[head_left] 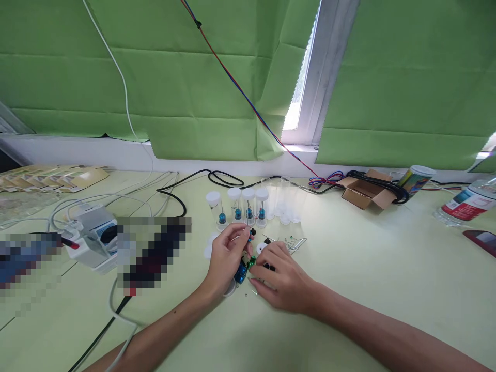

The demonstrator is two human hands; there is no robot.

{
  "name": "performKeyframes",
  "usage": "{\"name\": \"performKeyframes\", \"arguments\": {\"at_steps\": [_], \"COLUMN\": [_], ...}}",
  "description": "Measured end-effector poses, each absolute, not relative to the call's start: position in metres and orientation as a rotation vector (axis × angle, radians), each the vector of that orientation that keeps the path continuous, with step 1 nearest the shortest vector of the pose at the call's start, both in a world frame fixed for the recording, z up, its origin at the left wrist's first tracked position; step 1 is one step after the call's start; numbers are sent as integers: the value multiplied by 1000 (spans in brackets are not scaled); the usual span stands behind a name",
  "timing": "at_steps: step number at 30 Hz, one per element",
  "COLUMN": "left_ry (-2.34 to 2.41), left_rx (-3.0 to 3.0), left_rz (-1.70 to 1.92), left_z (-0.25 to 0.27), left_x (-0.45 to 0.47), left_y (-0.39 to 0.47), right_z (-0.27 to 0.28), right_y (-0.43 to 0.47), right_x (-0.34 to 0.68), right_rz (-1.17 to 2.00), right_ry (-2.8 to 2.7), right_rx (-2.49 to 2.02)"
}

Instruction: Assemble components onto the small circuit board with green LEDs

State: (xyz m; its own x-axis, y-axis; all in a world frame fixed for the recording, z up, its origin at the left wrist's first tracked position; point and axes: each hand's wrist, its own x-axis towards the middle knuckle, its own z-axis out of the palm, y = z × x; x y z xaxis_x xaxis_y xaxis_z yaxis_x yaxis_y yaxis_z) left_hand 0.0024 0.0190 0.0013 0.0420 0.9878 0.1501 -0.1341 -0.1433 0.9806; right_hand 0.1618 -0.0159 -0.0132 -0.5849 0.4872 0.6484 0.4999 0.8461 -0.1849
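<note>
My left hand [228, 256] is closed in a pinch on a thin metal rod [248, 214] that stands up between thumb and fingers. A small blue and black piece [252, 232] shows at the same fingertips. Just right of it, my right hand [284, 276] reaches down with bent, parted fingers over small green parts [251, 262] and black parts [269, 267]. Blue parts [241, 272] lie between the hands. Near the right fingers are a white disc [261, 248] and several loose metal rods [297, 244].
Behind my hands stand several white-capped clear tubes [213, 201] with blue parts inside, beside uncapped clear tubes [284, 199]. A power strip [91, 237] and cables lie left. Rightward are a cardboard box [366, 191], a can [416, 178] and a bottle [468, 201].
</note>
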Motion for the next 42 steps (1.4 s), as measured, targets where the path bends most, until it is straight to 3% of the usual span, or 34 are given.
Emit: {"name": "performKeyframes", "arguments": {"at_steps": [10,28,42], "left_ry": [1000,980,909], "left_rx": [1337,1365,1060], "left_rz": [1335,1332,1254], "left_z": [2,7,10], "left_x": [4,4,7], "left_y": [17,11,13], "right_z": [-16,-26,-24], "right_y": [-29,-27,-28], "right_x": [152,149,150], "right_rz": [-150,-144,-27], "right_ry": [-2569,-2555,-2534], "right_rx": [-710,-732,-715]}}
